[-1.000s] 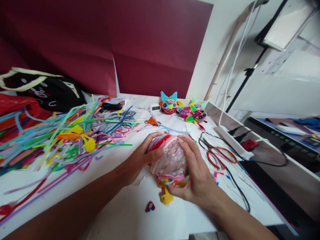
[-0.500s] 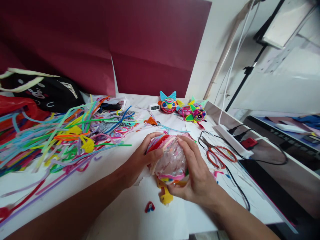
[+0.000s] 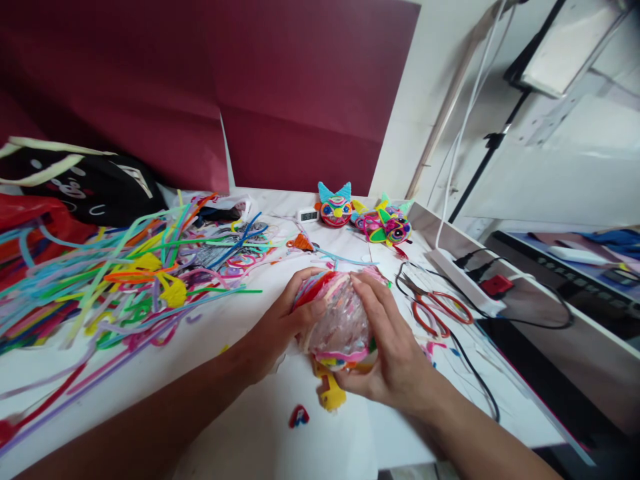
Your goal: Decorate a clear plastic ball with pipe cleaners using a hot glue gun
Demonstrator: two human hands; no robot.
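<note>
Rounded clear-plastic bundle with multicoloured fuzzy strips (image 3: 343,327), between the left hand (image 3: 277,325) and right hand (image 3: 397,353), fingers curved against opposite sides (neither hand nearer).

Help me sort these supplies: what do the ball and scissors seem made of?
Ball: glossy, probably clear plastic with fuzzy-looking coloured strips; its crinkled middle glints.
Scissors: likely metal blades, grey and dull; the smooth, evenly orange-red handles could be plastic or coated metal.

I observe a black bag (image 3: 107,190) at far left, maroon sheeting (image 3: 310,87) behind, and a white power strip (image 3: 463,280) at right.
</note>
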